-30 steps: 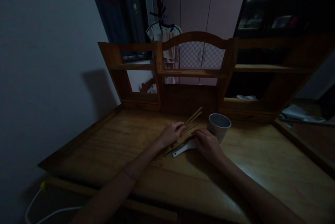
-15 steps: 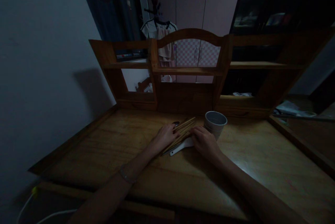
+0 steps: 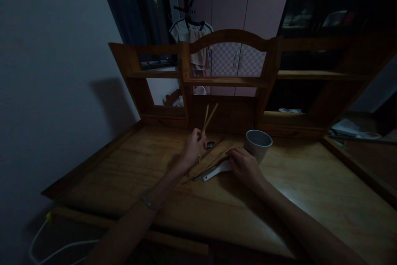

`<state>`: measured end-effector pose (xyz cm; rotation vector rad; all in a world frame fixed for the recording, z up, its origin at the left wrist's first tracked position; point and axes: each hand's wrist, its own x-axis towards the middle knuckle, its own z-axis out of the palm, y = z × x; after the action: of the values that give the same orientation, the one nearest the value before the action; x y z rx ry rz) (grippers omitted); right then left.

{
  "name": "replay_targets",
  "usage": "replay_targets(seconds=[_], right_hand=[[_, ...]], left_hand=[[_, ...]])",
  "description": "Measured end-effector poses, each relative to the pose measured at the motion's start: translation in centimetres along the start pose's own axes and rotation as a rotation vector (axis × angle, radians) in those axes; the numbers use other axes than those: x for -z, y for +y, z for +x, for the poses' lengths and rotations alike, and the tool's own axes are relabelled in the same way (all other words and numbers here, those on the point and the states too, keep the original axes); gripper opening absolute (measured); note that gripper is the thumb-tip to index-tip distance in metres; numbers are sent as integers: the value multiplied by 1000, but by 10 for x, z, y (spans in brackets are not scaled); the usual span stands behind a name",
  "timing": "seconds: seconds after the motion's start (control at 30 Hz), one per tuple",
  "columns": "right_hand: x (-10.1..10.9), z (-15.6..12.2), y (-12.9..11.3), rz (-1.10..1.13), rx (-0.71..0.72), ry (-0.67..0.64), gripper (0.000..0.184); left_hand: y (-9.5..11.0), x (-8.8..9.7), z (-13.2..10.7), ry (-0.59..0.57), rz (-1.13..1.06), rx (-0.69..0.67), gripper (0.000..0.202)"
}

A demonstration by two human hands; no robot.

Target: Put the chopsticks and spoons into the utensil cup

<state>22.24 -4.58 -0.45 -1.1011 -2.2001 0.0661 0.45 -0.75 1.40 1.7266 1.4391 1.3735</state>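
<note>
Raised above the desk, my left hand [image 3: 192, 149] is closed round a pair of wooden chopsticks [image 3: 211, 117], which point upward and cross each other. More chopsticks [image 3: 214, 161] lie slanted on the desktop between my hands. Beside them is a white spoon [image 3: 217, 171], its far end hidden by my right hand [image 3: 243, 165]. That hand rests with curled fingers at the right ends of the chopsticks; what is in its grip is hidden. A dark, shiny spoon bowl [image 3: 210, 145] shows just right of my left hand. Behind my right hand stands a grey cup [image 3: 258, 143].
The wooden desk [image 3: 124, 182] has a shelf unit [image 3: 229, 81] along its back edge. A wall [image 3: 62, 91] borders the left side. White cable [image 3: 37, 240] hangs at the lower left, and clothes [image 3: 198, 50] hang behind the shelves.
My left hand has lifted chopsticks off the pile and turned them upright. Fewer chopsticks lie on the desk. My right hand stays by the pile; the view has shifted slightly.
</note>
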Motion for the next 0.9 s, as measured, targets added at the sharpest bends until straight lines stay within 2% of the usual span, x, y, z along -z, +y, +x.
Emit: replay_targets(seconds=[0.1,0.27,0.37,0.43,0.6,0.9], right_hand=[[-1,0,0,20,8,-3,21],[-2,1,0,65,25,25,22],[-2,1,-1,83,21,40,23],[-2,1,-2,90,15,53,25],[-2,1,-6,112,8,91,25],[-2,0,-3,152,17,87,25]], left_hand=[[2,-6,1,6,-296,4,26],[6,-13,2,-144,-766,26,29],[8,-12,0,-189,-921,7,26],[8,-13,-2,-237,-920,-6,26],[3,-16,-2,-326,-748,-54,30],[-6,-13,2,-310,-571,-60,32]])
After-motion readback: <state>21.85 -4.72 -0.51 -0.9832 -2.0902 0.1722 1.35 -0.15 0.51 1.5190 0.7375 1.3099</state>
